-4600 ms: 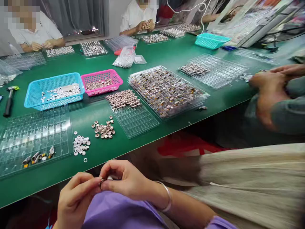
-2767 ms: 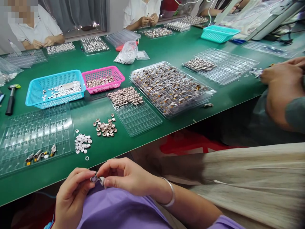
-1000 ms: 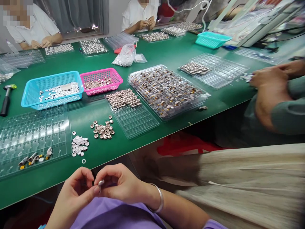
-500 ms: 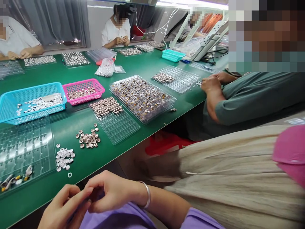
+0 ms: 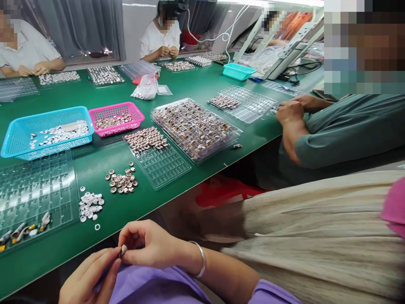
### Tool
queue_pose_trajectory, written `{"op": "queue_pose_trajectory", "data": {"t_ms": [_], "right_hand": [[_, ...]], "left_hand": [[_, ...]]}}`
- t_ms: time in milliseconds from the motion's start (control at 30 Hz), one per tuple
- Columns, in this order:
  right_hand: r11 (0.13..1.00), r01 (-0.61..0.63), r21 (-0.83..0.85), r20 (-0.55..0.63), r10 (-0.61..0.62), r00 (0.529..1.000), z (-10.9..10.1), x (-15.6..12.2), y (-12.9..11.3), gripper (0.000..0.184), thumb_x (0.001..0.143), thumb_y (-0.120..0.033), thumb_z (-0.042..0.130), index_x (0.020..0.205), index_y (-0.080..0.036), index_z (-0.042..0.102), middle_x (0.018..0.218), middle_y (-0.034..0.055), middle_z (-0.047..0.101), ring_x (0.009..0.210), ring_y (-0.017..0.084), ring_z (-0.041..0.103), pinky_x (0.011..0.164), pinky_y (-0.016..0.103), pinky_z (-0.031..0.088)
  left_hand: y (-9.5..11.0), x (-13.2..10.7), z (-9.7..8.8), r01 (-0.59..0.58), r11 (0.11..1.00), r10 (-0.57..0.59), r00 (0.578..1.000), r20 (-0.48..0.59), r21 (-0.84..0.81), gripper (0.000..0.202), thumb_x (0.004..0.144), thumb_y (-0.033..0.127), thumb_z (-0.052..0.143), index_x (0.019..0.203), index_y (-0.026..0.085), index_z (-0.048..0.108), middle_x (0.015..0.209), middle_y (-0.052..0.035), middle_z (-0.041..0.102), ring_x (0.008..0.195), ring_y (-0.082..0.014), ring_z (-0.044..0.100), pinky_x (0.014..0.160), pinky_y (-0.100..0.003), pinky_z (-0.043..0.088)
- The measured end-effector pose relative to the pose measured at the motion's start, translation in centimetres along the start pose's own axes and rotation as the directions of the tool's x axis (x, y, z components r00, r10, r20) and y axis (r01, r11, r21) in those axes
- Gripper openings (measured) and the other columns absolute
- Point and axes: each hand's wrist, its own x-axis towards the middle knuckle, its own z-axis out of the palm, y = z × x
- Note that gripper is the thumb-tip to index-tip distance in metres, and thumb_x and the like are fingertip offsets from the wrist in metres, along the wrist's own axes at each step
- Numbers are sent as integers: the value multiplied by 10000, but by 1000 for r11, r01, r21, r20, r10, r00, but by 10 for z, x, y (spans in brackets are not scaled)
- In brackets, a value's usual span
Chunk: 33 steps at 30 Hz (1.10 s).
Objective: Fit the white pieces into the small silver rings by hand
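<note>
Low in front of the table edge, my left hand (image 5: 90, 274) pinches a small earbud-like part (image 5: 124, 249), pale grey with a touch of yellow. My right hand (image 5: 153, 245), with a silver bangle on its wrist, closes its thumb and finger on the same part from the other side. Fingers cover most of it. Nearest on the table are a pile of white round caps (image 5: 91, 204) and a pile of brown-rimmed round cups (image 5: 122, 181). A clear tray (image 5: 60, 181) at the left carries several similar parts with yellow bits along its near edge.
Behind the piles stand a blue basket (image 5: 19, 135) and a pink basket (image 5: 139, 122), both with small parts. Stacked filled trays (image 5: 196, 131) and a half-filled tray (image 5: 164, 169) lie mid-table. A co-worker's arm (image 5: 294, 131) rests at the right; others sit opposite.
The view has shifted a little to the left. My hands have turned so that the small part, hidden before, now shows between my fingertips.
</note>
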Motion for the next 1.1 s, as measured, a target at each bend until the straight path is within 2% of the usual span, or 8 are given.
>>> {"op": "queue_pose_trajectory", "data": {"t_ms": [67, 133, 300, 433, 567, 700, 867, 1100], "right_hand": [[995, 55, -79, -27, -57, 998, 2, -3, -2, 148, 735, -195, 728, 843, -135, 647, 734, -21, 621, 635, 75, 552, 632, 207, 476], [979, 116, -168, -48, -126, 991, 4, -7, -5, 107, 758, -171, 693, 853, -134, 660, 761, 0, 643, 677, 98, 590, 665, 225, 509], [912, 256, -321, -48, -285, 957, 7, -14, -8, 100, 801, -147, 658, 899, -142, 679, 833, 40, 682, 752, 133, 659, 728, 249, 562], [813, 364, -454, -34, -424, 905, 7, -16, -8, 134, 809, -104, 655, 926, -154, 695, 815, 42, 690, 744, 136, 660, 721, 244, 563], [676, 479, -560, -1, -578, 816, 9, -16, -5, 179, 864, -99, 629, 1011, -162, 710, 838, 56, 693, 738, 131, 652, 695, 228, 569], [561, 573, -597, 79, -670, 738, 10, -16, -3, 251, 940, -108, 559, 1148, -162, 687, 884, 72, 676, 763, 123, 652, 691, 209, 579], [506, 572, -645, 124, -670, 732, 9, -18, -1, 311, 969, -108, 503, 1240, -178, 637, 934, 77, 658, 824, 129, 659, 728, 214, 590], [520, 588, -619, 71, -708, 702, 9, -17, 0, 171, 947, -101, 551, 1070, -177, 640, 918, 71, 692, 826, 134, 671, 758, 221, 593]], "left_hand": [[7, 4, -1, 133, 987, -134, 991, -7, -93, 170, 834, 213, 697, 994, 257, 731, 923, 12, 794, 778, -130, 763, 773, -123, 567], [13, 7, -1, 273, 942, -276, 961, 11, -194, 105, 814, 241, 721, 909, 269, 758, 852, 28, 799, 724, -128, 762, 705, -112, 572], [17, 5, 3, 525, 742, -535, 838, 102, -416, 91, 781, 283, 740, 853, 254, 787, 797, -3, 801, 683, -163, 759, 630, -157, 595], [17, 4, 7, 576, 636, -592, 791, 153, -513, 111, 776, 286, 747, 868, 243, 792, 828, -23, 799, 721, -174, 756, 653, -178, 603], [17, 5, 9, 581, 581, -625, 767, 146, -570, 98, 755, 283, 763, 832, 226, 784, 797, -23, 790, 694, -170, 747, 642, -192, 608], [16, 3, 11, 589, 523, -673, 729, 125, -616, 134, 723, 287, 790, 836, 216, 779, 766, -25, 789, 674, -179, 748, 634, -215, 619], [15, -2, 10, 592, 544, -677, 728, 105, -595, 168, 726, 315, 791, 851, 204, 789, 788, -47, 795, 693, -199, 753, 649, -238, 627], [15, -5, 9, 542, 672, -589, 804, 80, -505, 173, 777, 314, 759, 918, 224, 803, 908, -65, 793, 808, -209, 752, 703, -232, 622]]}}
